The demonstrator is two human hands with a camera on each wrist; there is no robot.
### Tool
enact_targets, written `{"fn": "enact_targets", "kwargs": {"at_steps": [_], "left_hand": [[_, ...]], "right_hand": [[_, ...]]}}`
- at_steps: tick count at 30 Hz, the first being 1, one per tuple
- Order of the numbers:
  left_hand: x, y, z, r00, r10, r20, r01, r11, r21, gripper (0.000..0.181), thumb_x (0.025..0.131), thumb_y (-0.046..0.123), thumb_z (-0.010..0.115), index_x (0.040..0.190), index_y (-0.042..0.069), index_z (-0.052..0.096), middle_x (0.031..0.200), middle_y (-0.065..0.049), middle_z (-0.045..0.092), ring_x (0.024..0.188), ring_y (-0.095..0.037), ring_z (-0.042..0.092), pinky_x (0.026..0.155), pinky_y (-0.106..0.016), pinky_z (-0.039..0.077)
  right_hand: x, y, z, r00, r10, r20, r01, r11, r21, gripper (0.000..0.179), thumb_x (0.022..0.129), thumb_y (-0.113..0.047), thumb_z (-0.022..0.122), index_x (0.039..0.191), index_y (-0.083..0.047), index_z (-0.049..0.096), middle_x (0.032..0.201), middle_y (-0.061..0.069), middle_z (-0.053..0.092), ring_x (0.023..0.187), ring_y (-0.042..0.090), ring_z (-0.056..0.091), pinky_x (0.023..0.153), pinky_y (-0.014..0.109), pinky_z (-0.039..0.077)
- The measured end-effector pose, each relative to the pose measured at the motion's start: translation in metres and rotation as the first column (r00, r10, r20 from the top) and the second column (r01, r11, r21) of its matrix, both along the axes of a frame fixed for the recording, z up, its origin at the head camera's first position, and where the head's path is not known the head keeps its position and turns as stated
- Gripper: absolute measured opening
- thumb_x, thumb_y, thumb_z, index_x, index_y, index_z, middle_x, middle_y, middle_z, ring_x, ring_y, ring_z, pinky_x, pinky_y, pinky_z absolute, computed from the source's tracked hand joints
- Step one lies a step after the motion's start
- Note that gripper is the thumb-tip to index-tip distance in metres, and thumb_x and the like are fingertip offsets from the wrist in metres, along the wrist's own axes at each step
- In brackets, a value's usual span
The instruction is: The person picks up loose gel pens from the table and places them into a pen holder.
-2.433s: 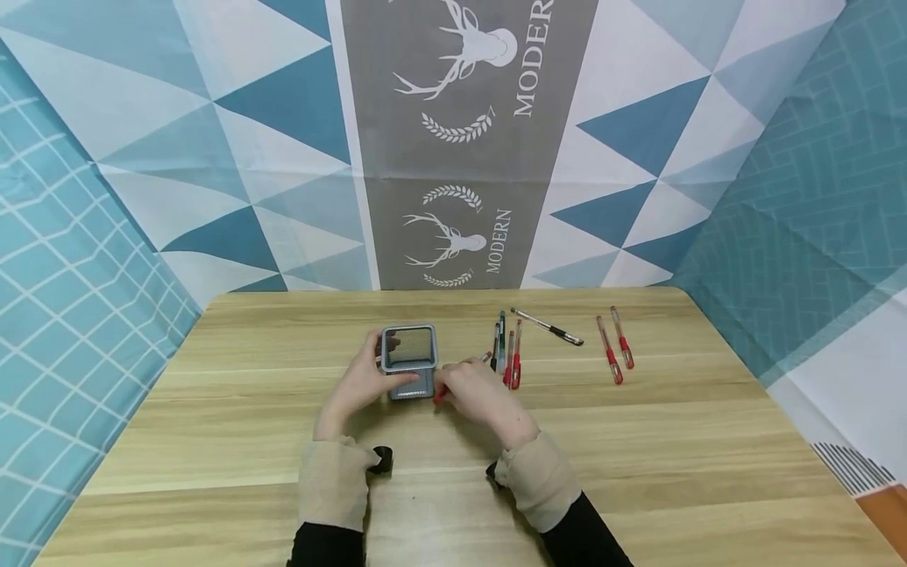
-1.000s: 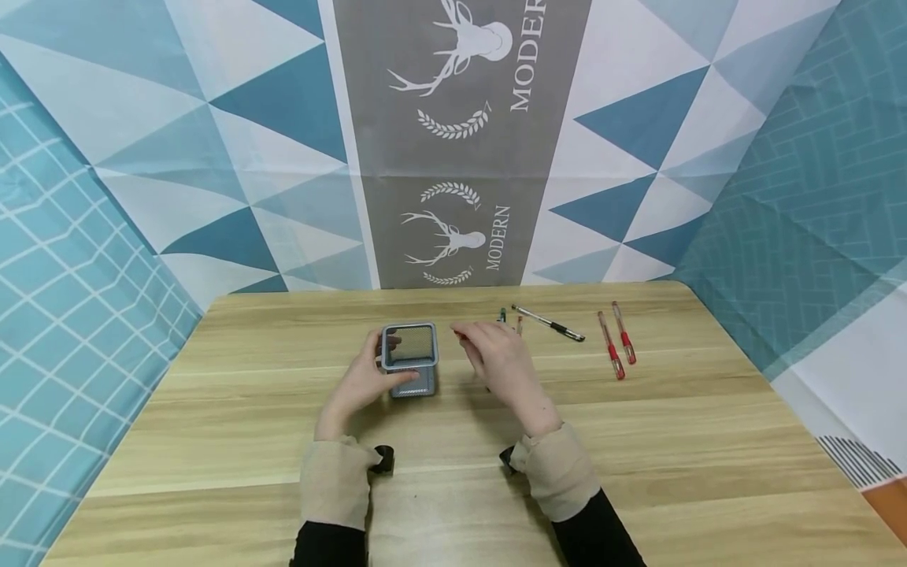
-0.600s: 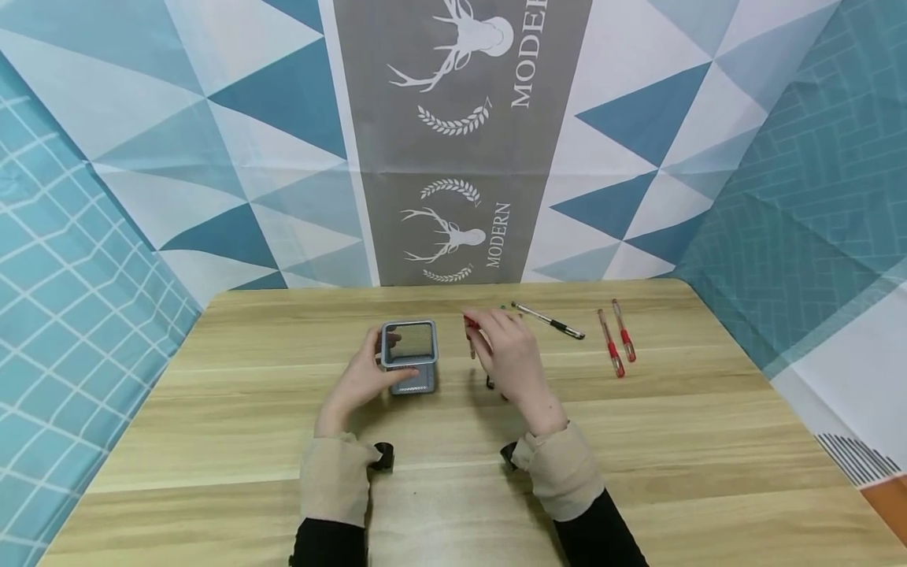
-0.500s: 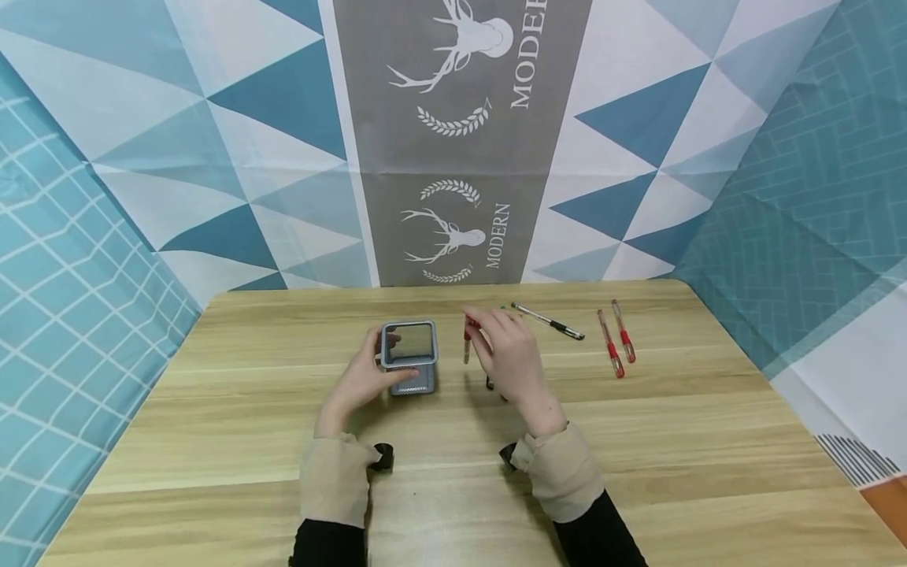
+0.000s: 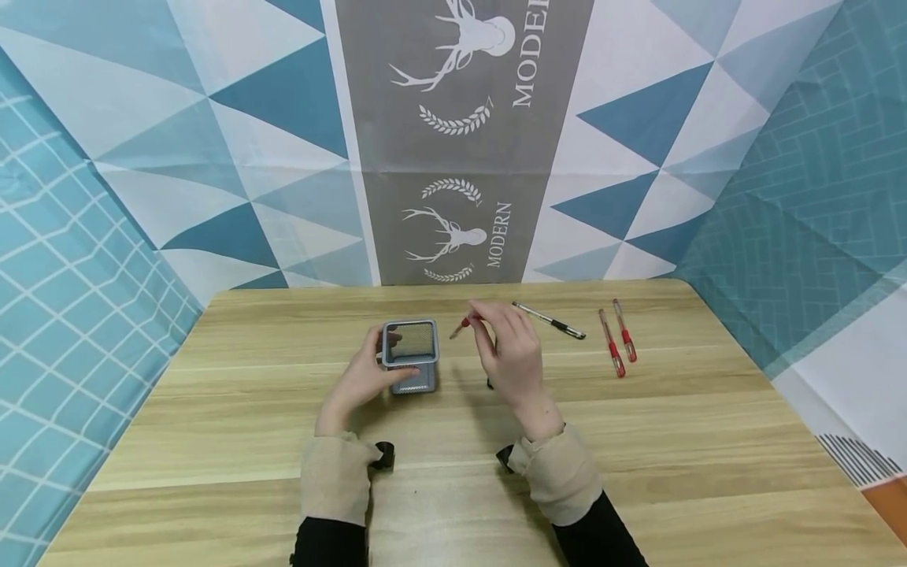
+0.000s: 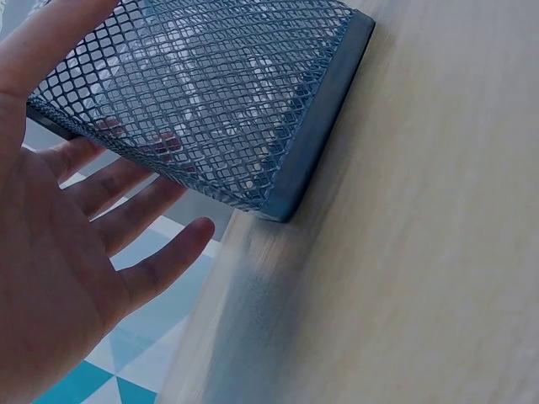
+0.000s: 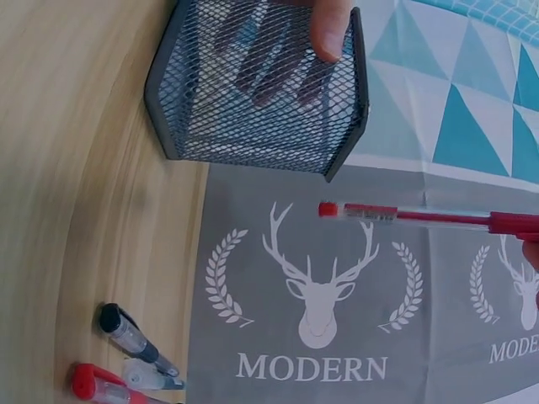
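A square grey mesh pen holder (image 5: 414,379) stands upright on the wooden table. My left hand (image 5: 357,387) holds it from the left, thumb across the near face and fingers along the far side; in the left wrist view the mesh wall (image 6: 219,93) lies between thumb and fingers. To the right of the holder and above the table, my right hand (image 5: 513,358) pinches a red gel pen (image 5: 460,327). The pen slants, its free end pointing down-left towards the holder without touching it. In the right wrist view the pen (image 7: 421,215) is seen apart from the holder (image 7: 261,118).
A black pen (image 5: 549,320) lies at the back, with two red pens (image 5: 612,344) further right. More pens lie mostly hidden behind my right hand; the right wrist view shows a dark one (image 7: 139,338) and a red one (image 7: 105,385). A patterned cloth (image 5: 453,157) hangs behind the table.
My right hand has lifted the red pen from beside the holder, moving up and right. The pen has swung from upright to a slant towards the holder. The left hand stays on the holder.
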State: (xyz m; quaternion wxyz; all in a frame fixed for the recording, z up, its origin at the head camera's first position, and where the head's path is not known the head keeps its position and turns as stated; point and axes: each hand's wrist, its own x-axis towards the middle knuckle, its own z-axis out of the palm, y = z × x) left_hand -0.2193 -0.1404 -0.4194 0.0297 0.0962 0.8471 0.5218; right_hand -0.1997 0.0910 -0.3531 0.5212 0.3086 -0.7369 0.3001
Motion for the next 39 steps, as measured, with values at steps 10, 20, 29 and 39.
{"fn": "enact_targets", "kwargs": {"at_steps": [10,20,29,39], "left_hand": [[0.001,0.001,0.000,1.000,0.006,-0.002,-0.006,1.000,0.009,0.091,0.067,0.031,0.080,0.137,0.015,0.025,0.133,-0.013,0.042,0.119,-0.032,0.044,0.099,-0.047,0.037],[0.001,0.000,0.000,1.000,0.002,-0.008,-0.002,1.000,0.018,0.091,0.067,0.031,0.080,0.138,0.014,0.025,0.132,-0.013,0.042,0.119,-0.032,0.044,0.097,-0.047,0.038],[0.001,0.001,0.000,1.000,0.003,-0.014,-0.003,1.000,0.006,0.091,0.068,0.032,0.079,0.138,0.014,0.024,0.132,-0.014,0.042,0.119,-0.033,0.044,0.098,-0.047,0.038],[0.001,0.001,0.001,1.000,-0.001,-0.017,0.001,1.000,0.020,0.090,0.068,0.031,0.079,0.137,0.014,0.024,0.132,-0.015,0.041,0.119,-0.034,0.043,0.098,-0.047,0.038]], "right_hand": [[0.003,-0.007,0.002,0.994,0.065,-0.085,-0.070,0.996,-0.060,0.020,0.082,-0.004,0.065,0.102,0.000,0.063,0.087,0.009,0.065,0.081,0.023,0.059,0.076,0.033,0.048],[0.009,-0.015,0.004,0.989,0.137,-0.055,-0.140,0.988,-0.062,0.022,0.081,-0.004,0.065,0.103,0.002,0.063,0.088,0.010,0.066,0.085,0.023,0.061,0.082,0.032,0.050],[0.011,-0.020,0.001,0.991,0.136,-0.012,-0.136,0.990,-0.024,0.021,0.083,-0.007,0.064,0.103,-0.002,0.066,0.089,0.009,0.067,0.087,0.022,0.061,0.090,0.031,0.047],[0.010,-0.023,-0.007,0.992,0.121,0.036,-0.122,0.991,0.053,0.024,0.084,-0.008,0.063,0.108,-0.006,0.065,0.093,0.007,0.063,0.091,0.022,0.058,0.085,0.027,0.047]]}}
